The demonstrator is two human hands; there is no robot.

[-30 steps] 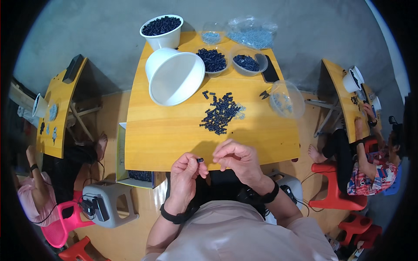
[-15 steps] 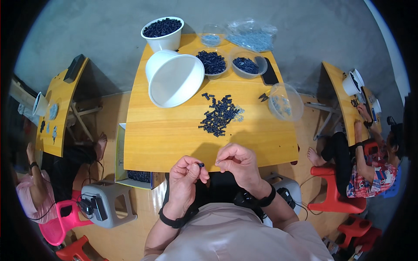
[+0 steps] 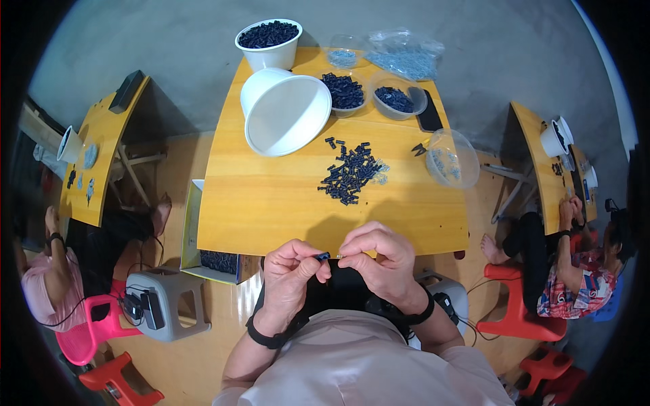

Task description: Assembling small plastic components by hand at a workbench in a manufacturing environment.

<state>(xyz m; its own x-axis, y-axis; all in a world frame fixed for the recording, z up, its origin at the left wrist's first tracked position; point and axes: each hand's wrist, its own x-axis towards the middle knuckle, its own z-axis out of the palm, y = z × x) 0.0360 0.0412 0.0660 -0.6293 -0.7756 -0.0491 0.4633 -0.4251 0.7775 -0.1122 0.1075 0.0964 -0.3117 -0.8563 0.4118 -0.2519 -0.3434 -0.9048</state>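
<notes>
Grey wall (image 3: 183, 68) backs a yellow table (image 3: 264, 210) in the head view. Left hand (image 3: 288, 274): thumb and fingers grip a black part (image 3: 322, 256), held just off the near table edge, its end toward the right hand (image 3: 379, 257). Right hand: thumb and fingertip pinched on a small piece (image 3: 339, 256), too small to identify. Hands are near each other, apart.

A loose pile (image 3: 349, 174) of black parts lies beyond the hands, with thin metal pins (image 3: 381, 171) touching its right side. The pile lies between the hands and the rear containers. Left rear: a white bucket (image 3: 288, 115) lies tipped, mouth toward the person, partly blocking an upright bucket (image 3: 272, 59) full of black parts. Right of these stand two tubs of dark parts, then a phone (image 3: 431, 118). Behind the tubs: a small cup (image 3: 343, 58) and a clear bag (image 3: 406, 57). Pliers (image 3: 420, 147) rest beside a clear bowl (image 3: 466, 166) at the right edge. A carton (image 3: 191, 233) stands below, left. Co-workers sit at both sides.
</notes>
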